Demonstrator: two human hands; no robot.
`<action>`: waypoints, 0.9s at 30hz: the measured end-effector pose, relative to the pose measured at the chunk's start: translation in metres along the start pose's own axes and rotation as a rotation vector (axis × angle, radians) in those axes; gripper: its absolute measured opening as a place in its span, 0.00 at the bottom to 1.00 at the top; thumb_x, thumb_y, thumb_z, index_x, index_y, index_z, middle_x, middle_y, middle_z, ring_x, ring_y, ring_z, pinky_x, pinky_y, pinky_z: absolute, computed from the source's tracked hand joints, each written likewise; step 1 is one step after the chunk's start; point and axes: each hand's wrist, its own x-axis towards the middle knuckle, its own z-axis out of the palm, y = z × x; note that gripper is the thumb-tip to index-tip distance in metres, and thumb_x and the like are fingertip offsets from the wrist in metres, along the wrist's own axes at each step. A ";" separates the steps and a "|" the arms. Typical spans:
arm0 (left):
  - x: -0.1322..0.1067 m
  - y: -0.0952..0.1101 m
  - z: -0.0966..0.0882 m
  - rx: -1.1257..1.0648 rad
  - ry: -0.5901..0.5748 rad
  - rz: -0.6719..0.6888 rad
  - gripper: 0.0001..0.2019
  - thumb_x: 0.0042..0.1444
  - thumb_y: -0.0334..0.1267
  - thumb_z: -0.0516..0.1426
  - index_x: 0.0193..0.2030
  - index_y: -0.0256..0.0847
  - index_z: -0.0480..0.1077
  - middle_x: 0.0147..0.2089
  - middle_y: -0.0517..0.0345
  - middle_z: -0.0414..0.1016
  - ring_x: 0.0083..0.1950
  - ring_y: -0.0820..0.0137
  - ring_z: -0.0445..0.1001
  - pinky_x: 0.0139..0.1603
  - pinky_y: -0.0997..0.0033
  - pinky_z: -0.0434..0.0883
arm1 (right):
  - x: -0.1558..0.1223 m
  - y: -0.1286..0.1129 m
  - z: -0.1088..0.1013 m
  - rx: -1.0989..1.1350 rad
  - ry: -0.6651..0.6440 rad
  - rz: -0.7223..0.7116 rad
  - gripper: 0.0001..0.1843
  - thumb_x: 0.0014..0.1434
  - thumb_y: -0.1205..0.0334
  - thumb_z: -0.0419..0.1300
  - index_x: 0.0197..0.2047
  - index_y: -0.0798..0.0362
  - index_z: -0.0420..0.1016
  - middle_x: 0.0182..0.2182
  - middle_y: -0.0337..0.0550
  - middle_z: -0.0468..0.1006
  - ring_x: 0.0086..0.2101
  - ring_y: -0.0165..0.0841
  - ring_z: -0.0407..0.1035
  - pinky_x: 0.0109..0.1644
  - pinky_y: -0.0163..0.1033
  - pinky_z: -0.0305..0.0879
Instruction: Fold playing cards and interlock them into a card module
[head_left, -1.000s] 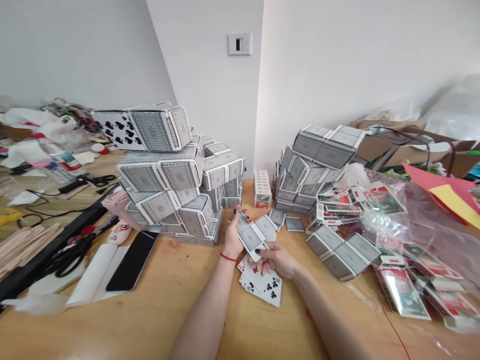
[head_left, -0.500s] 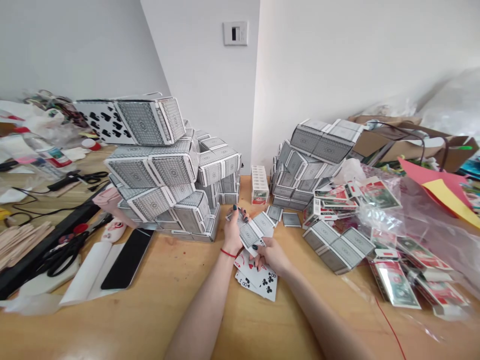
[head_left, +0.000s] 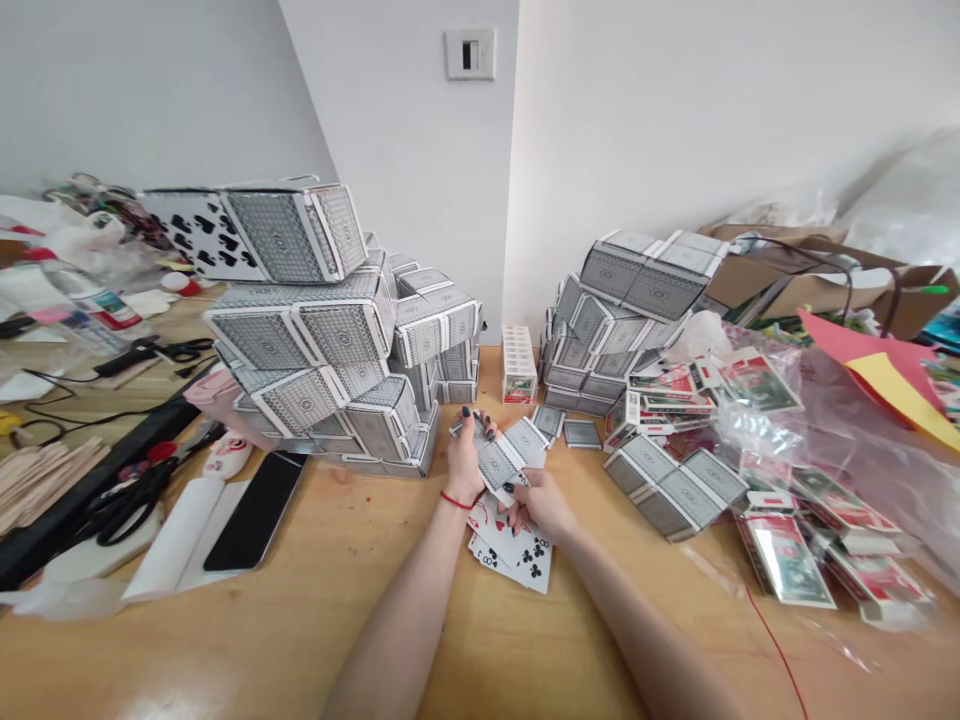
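Note:
My left hand [head_left: 466,450] is closed on one end of some joined playing cards [head_left: 496,462], their grey patterned backs facing up. At the lower right end of these cards, my right hand [head_left: 541,503] pinches the edge between thumb and fingers. Below both hands, loose playing cards [head_left: 517,560] lie face up on the table, with clubs and red suits showing. Just beyond the hands, two face-down cards [head_left: 582,433] rest on the wood. My palms hide part of the joined cards.
Stacks of card-built boxes stand at left [head_left: 304,330] and right [head_left: 637,290]. Between them is a row of card packs [head_left: 518,365]. A three-part card block [head_left: 675,490] sits to the right, near opened card cases [head_left: 787,550]. On the left lie a phone [head_left: 255,512] and scissors [head_left: 139,495].
The view has tilted and shifted slightly. Both hands keep their hold on the joined cards, with hardly any movement.

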 end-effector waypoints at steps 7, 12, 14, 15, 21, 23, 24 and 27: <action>0.000 -0.001 -0.001 -0.050 -0.061 0.006 0.09 0.48 0.39 0.57 0.29 0.38 0.61 0.26 0.63 0.64 0.24 0.80 0.62 0.28 0.77 0.61 | 0.002 0.004 -0.001 0.014 0.017 -0.019 0.04 0.39 0.64 0.54 0.19 0.55 0.62 0.16 0.39 0.73 0.11 0.26 0.63 0.10 0.29 0.58; 0.000 -0.002 -0.002 -0.071 -0.057 0.012 0.09 0.48 0.39 0.57 0.29 0.39 0.61 0.27 0.63 0.64 0.24 0.80 0.62 0.28 0.78 0.61 | 0.003 0.004 -0.001 0.009 0.031 -0.013 0.03 0.38 0.65 0.53 0.19 0.55 0.62 0.16 0.41 0.74 0.11 0.26 0.63 0.10 0.29 0.58; 0.000 -0.003 -0.003 -0.069 -0.054 0.017 0.09 0.48 0.40 0.57 0.29 0.38 0.61 0.27 0.63 0.64 0.24 0.80 0.62 0.28 0.78 0.61 | 0.003 0.005 0.000 0.009 0.039 -0.021 0.03 0.38 0.65 0.53 0.20 0.55 0.62 0.16 0.41 0.74 0.10 0.26 0.63 0.10 0.29 0.58; 0.001 -0.003 -0.004 -0.066 -0.056 0.018 0.09 0.48 0.40 0.57 0.29 0.38 0.61 0.27 0.63 0.64 0.24 0.80 0.62 0.28 0.78 0.61 | 0.003 0.005 0.000 0.009 0.042 -0.027 0.03 0.38 0.65 0.53 0.20 0.56 0.63 0.16 0.41 0.74 0.10 0.26 0.63 0.10 0.29 0.58; 0.004 -0.006 -0.008 -0.061 -0.053 0.017 0.10 0.48 0.41 0.57 0.29 0.38 0.61 0.25 0.63 0.64 0.24 0.80 0.63 0.28 0.78 0.61 | 0.003 0.005 0.000 -0.008 0.056 -0.030 0.03 0.38 0.65 0.53 0.20 0.56 0.62 0.15 0.40 0.73 0.10 0.26 0.63 0.10 0.28 0.58; 0.005 -0.005 -0.008 -0.069 -0.057 0.020 0.10 0.48 0.40 0.57 0.29 0.38 0.61 0.25 0.63 0.64 0.23 0.80 0.63 0.28 0.78 0.61 | 0.003 0.005 0.000 -0.007 0.053 -0.035 0.04 0.39 0.64 0.54 0.20 0.56 0.62 0.15 0.39 0.73 0.10 0.25 0.62 0.10 0.28 0.58; 0.005 -0.005 -0.008 -0.071 -0.057 0.021 0.10 0.48 0.40 0.57 0.29 0.38 0.62 0.25 0.63 0.65 0.23 0.81 0.63 0.28 0.78 0.62 | 0.004 0.005 -0.001 -0.005 0.046 -0.041 0.05 0.39 0.63 0.54 0.20 0.56 0.62 0.16 0.39 0.73 0.10 0.25 0.62 0.10 0.28 0.58; 0.003 -0.003 -0.008 -0.041 -0.053 0.016 0.09 0.48 0.39 0.57 0.33 0.38 0.64 0.27 0.62 0.68 0.24 0.80 0.65 0.30 0.76 0.64 | 0.004 0.006 -0.004 0.002 -0.007 -0.075 0.07 0.41 0.62 0.56 0.22 0.55 0.61 0.17 0.39 0.73 0.11 0.25 0.63 0.10 0.28 0.59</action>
